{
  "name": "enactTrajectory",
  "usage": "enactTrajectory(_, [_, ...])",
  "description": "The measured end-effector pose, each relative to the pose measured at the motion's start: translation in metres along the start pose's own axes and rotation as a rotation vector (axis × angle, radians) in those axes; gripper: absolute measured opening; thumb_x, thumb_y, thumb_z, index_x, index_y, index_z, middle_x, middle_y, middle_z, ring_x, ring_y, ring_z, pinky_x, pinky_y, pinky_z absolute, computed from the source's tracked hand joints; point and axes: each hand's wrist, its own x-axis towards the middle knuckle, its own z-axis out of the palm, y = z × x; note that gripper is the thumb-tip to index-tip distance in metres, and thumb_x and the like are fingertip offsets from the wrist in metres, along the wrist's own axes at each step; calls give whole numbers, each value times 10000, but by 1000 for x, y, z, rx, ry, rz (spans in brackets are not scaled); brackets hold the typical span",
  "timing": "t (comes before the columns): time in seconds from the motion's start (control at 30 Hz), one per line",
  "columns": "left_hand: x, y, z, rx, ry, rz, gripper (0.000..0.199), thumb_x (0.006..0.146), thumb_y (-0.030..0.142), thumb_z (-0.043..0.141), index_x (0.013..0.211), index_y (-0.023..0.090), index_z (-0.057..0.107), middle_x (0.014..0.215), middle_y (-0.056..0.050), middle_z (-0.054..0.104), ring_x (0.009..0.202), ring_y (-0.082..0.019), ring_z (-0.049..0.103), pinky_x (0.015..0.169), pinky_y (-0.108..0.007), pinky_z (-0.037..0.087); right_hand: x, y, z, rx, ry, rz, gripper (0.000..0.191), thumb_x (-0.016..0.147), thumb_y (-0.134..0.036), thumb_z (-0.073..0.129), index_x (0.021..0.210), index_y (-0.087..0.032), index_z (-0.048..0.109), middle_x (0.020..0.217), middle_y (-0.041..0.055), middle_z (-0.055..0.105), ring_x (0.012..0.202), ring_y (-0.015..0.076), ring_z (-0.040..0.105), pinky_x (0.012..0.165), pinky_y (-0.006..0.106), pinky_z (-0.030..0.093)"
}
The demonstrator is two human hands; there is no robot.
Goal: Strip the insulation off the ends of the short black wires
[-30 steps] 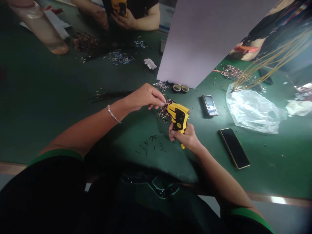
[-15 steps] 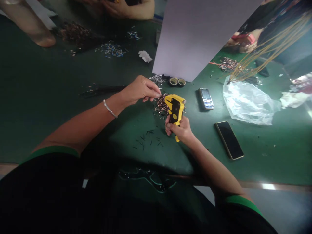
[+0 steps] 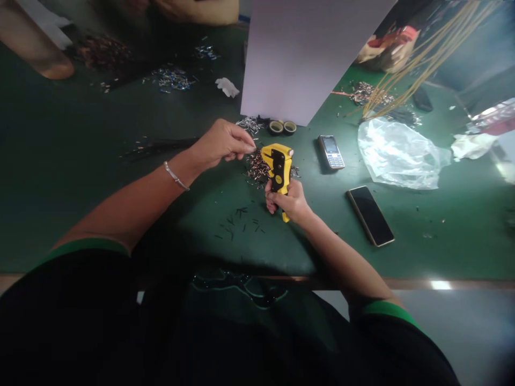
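Wrapped around the handles of a yellow-and-black wire stripper (image 3: 277, 163), my right hand (image 3: 292, 201) holds the tool upright with its jaws toward my left fingers. My left hand (image 3: 227, 143) is pinched, thumb against forefinger, just left of the jaws; whatever lies between the fingertips is too small to make out. Beneath both hands is a pile of small copper-coloured pieces (image 3: 256, 169). Closer to me, short black scraps (image 3: 241, 212) lie scattered on the green tabletop (image 3: 181, 225).
Black wires (image 3: 161, 147) lie left of my left hand. Beyond are silver pieces (image 3: 250, 125), tape rolls (image 3: 276, 127) and a pale upright panel (image 3: 289, 59). On the right are a keypad phone (image 3: 332, 153), a smartphone (image 3: 370, 216) and a plastic bag (image 3: 398, 155). Co-workers' hands (image 3: 388, 51) appear across.
The whole view has shifted slightly, so the table things appear further left and higher. Both hands keep nearly the same pose, the wire stripper still in my right hand.
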Motion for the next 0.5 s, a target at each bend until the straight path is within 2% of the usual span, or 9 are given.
enactTrajectory(0.17, [0,0,1,2,16,9,140,679,235,799,750,127,745,474,9,540,396,-29,405,403,-228,247,0,-2,1,-10,-10,19,227,615,-279,654,766,-212,499,469,-78,470,372,92,457,396,282,429])
enactTrajectory(0.5, [-4,6,3,24,45,6,111,664,211,785,728,132,741,441,20,526,374,-30,389,389,-230,222,-1,-3,1,63,-51,-16,212,617,-219,670,752,-200,508,471,-80,492,360,93,470,379,277,426])
